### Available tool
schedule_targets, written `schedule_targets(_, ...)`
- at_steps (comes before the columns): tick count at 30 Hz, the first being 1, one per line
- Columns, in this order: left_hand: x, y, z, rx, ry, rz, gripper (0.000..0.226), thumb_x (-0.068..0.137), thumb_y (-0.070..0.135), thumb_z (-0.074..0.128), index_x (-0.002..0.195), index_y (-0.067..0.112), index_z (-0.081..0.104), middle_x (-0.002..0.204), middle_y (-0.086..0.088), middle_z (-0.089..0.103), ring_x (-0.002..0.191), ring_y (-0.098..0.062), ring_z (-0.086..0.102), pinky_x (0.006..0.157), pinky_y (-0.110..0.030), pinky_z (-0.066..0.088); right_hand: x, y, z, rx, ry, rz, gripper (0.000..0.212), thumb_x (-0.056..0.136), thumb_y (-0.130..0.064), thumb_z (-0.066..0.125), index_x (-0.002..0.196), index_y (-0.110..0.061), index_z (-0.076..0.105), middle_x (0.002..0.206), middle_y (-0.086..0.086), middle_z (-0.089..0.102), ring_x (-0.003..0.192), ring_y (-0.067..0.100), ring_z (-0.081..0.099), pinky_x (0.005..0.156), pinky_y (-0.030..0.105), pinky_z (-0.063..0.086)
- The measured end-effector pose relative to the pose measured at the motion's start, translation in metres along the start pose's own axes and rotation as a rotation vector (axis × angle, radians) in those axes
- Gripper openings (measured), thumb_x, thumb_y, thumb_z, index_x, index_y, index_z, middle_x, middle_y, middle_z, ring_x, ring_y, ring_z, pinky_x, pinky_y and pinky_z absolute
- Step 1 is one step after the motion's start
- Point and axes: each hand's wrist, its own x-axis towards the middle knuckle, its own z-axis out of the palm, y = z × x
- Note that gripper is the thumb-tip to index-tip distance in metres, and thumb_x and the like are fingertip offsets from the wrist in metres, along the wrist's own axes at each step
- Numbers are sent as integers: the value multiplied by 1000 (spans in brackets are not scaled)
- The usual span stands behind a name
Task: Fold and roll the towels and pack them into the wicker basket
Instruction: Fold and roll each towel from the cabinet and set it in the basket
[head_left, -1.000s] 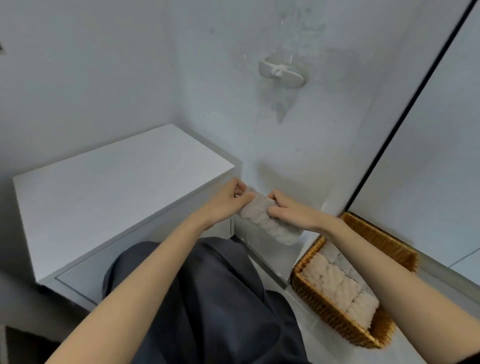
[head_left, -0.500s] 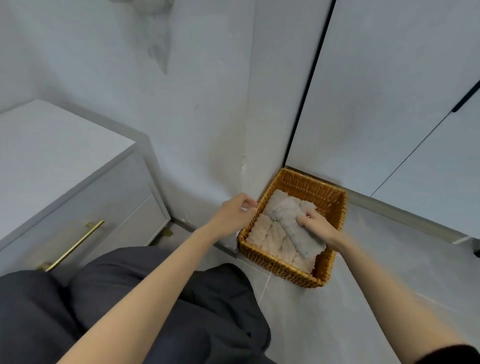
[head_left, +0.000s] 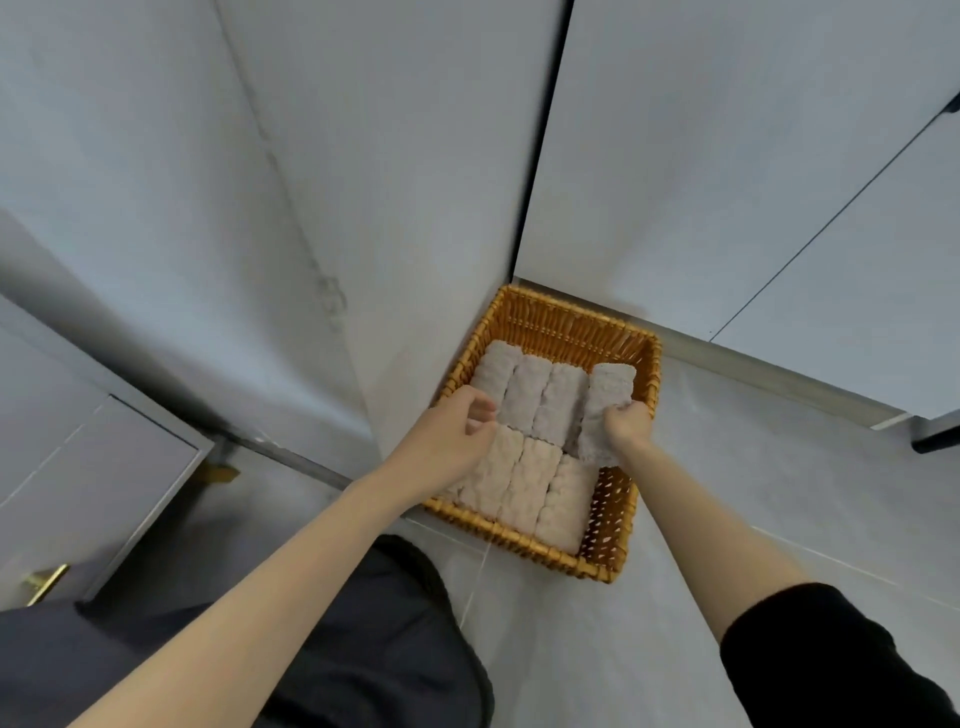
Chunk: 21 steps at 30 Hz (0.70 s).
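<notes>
Since only the wicker basket's (head_left: 571, 319) right edge has room, the right hand (head_left: 626, 423) clutches a rolled towel (head_left: 610, 387) there; the left hand (head_left: 447, 441), curled, braces packed rolls (head_left: 519, 483).

Panned off the white cabinet (head_left: 93, 483) top, down onto the wicker basket (head_left: 571, 312). Took the rolled towel (head_left: 610, 387) from mid-air between both hands a second ago to slanted across the packed rolls half a second ago; now lined up parallel with the far row (head_left: 530, 395), at its right end, just beside the basket's right wall. Gripped at its near end by the right hand (head_left: 626, 426). Shifted the left hand (head_left: 457, 431) off the towel, past the left rim, into the basket, fingers curled at the seam between far row and near row (head_left: 519, 478).
</notes>
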Motion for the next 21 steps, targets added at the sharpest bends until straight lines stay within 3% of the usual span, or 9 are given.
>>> schedule_targets(2,9,-5,6,-4,-25,-4,28,97,26,48,125,22,50,113,13,53,95,4,49,70,-9,38,12,0,8,-70,33,3,38,99,-13,40,133,2,36,130,21,47,118,35,49,96,41,41)
schedule_targets(4,15,-8,8,-3,-43,-5,28,97,27,47,125,23,49,114,14,53,93,6,48,71,-9,38,21,-2,19,-115,62,0,41,99,-11,39,136,3,31,138,23,42,126,38,43,102,42,37)
schedule_targets(9,31,-12,11,-28,-46,-24,27,98,26,46,124,24,50,117,12,55,103,0,51,76,-11,40,40,5,40,-133,48,58,41,98,-7,37,138,4,32,137,24,43,125,38,45,102,43,39)
schedule_targets(12,36,-15,13,-32,-41,-34,25,98,27,46,123,25,50,115,14,55,99,5,50,74,-10,39,48,14,46,-114,-44,120,35,99,-4,35,131,7,43,132,22,50,120,36,49,98,38,42)
schedule_targets(14,39,-17,16,-27,-46,-36,25,98,27,45,123,25,51,114,14,55,97,6,49,73,-10,39,48,17,47,-227,-37,77,34,98,-3,38,129,8,45,131,24,50,119,36,50,96,38,43)
schedule_targets(18,37,-19,16,-18,-59,-43,24,99,29,45,122,25,51,113,15,54,97,6,49,73,-10,39,38,24,48,-418,116,-324,66,94,0,44,150,-9,12,152,16,21,135,33,26,104,44,34)
schedule_targets(21,35,-20,15,2,-60,-41,23,99,29,45,121,27,51,113,16,54,97,7,49,72,-10,38,29,24,46,-622,131,-670,74,91,-3,50,151,-24,14,158,8,9,143,30,12,108,49,32)
